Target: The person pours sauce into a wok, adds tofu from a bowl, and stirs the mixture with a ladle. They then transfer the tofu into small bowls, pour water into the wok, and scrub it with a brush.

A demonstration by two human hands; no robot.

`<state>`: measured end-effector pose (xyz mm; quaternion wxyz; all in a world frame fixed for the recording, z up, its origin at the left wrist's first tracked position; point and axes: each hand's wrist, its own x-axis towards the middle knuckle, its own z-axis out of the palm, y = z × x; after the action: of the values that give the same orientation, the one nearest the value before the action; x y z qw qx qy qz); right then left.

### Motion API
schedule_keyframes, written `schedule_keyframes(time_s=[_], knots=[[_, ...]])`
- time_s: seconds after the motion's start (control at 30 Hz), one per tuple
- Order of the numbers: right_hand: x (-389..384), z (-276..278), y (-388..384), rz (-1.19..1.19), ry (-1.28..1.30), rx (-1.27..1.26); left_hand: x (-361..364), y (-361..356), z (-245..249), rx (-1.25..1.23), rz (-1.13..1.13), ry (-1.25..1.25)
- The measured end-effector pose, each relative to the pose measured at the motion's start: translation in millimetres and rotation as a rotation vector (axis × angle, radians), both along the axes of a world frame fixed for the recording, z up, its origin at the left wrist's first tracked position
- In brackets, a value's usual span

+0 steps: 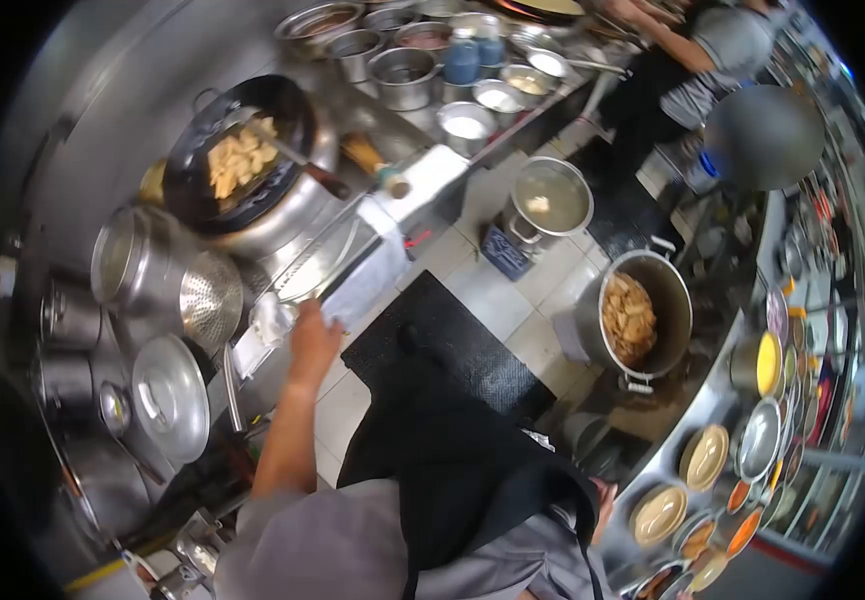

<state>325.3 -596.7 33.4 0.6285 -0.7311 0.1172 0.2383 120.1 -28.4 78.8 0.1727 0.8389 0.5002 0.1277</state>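
Observation:
My left hand reaches out at the stove's front edge, its fingers apart and nothing visible in them. Beside it lies a crumpled white cloth; another white cloth hangs over the front edge just beyond. Farther off, a black wok on the stove holds pale golden food pieces, with a wooden-handled utensil resting in it. Only a sliver of my right hand shows by my black apron, near the right counter; its fingers are hidden.
A large pot of browned pieces and a pot of liquid on a crate stand right of the black mat. A perforated strainer and a lid are at left. Another person works at upper right.

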Motion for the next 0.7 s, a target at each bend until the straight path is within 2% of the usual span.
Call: schedule_keyframes(time_s=[0.07, 0.1, 0.17, 0.2, 0.23, 0.3, 0.4, 0.47, 0.53, 0.57, 0.6, 0.63, 0.67, 0.7], knots=[[53.3, 76.3, 126.2, 0.297, -0.063, -0.089, -54.2, 27.5, 1.1, 0.081, 0.226, 0.105], [75.7, 74.2, 171.3, 0.433, -0.217, -0.191, -77.1, 38.3, -4.6, 0.153, 0.231, 0.146], [110.9, 59.4, 261.4, 0.653, -0.295, -0.189, -91.4, 50.3, 5.8, -0.02, 0.378, 0.237], [124.6, 46.0, 307.8, 0.756, -0.275, -0.138, -98.6, 56.6, -3.4, -0.085, 0.369, 0.209], [136.1, 25.7, 351.8, 0.861, -0.254, -0.084, -105.2, 63.3, -17.8, -0.145, 0.361, 0.179], [161.1, -45.8, 439.7, 0.928, 0.024, 0.001, -98.9, 75.5, -21.6, -0.162, 0.398, 0.156], [178.9, -142.0, 551.5, 0.733, 0.385, 0.055, -86.0, 92.8, -20.5, -0.132, 0.487, 0.193], [177.5, -207.6, 600.8, 0.582, 0.44, 0.027, -94.9, 101.3, -37.2, -0.101, 0.501, 0.145], [169.8, -268.4, 639.1, 0.429, 0.516, -0.015, -119.9, 99.5, -56.7, -0.049, 0.491, -0.027], [164.4, -282.1, 660.0, 0.373, 0.586, -0.004, -130.0, 102.0, -60.1, -0.018, 0.48, -0.111], [157.0, -293.6, 673.5, 0.308, 0.658, 0.0, -113.0, 104.3, -8.0, -0.569, 0.819, -0.501], [150.2, -299.9, 684.1, 0.239, 0.724, 0.002, -113.6, 102.1, 9.7, -0.68, 0.865, -0.798], [140.1, -277.8, 687.4, 0.421, 0.765, 0.45, -113.7, 98.2, 20.6, -0.784, 0.897, -1.106], [137.4, -281.8, 694.1, 0.475, 0.821, 0.68, -112.9, 94.5, 26.2, -0.879, 0.912, -1.425]])
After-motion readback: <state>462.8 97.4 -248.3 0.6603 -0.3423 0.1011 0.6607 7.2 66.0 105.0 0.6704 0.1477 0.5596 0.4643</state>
